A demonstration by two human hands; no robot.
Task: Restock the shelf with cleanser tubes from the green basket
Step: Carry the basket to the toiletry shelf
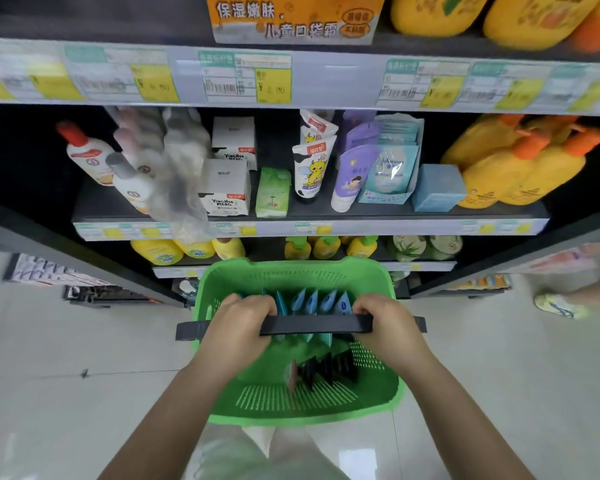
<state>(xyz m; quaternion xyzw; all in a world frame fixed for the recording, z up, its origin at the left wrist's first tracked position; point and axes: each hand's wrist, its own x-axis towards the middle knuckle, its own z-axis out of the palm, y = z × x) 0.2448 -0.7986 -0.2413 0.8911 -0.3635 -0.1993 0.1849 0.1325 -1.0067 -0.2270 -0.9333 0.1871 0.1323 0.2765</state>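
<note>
Below the middle shelf (309,211) hangs the green basket (291,275), carried by its dark handle bar (314,324). On the bar's left end the left hand (238,325) is wrapped tight, fingers (257,306) curled over the top; on the right end the right hand (388,323) grips the same way, knuckles toward the shelf. Inside the basket, on the shelf side of the bar, a row of blue and teal cleanser tubes (321,301) stands on end, partly hidden by the bar. On the near side of the bar stands a second row of dark tubes (326,370), blurred.

Straight above the basket, on the middle shelf, stand a cow-print tube (310,168), a purple tube (350,178), a display box of pale blue sachets (388,168), a blue box (437,187), a green pack (272,192) and white cartons (226,187). Left of the basket's line, white bottles (132,174) lean; right of it stand yellow bottles with orange caps (520,168). Under the basket lies a pale tiled floor (84,393). Far right of the basket, someone's shoe (558,306) shows on the floor.
</note>
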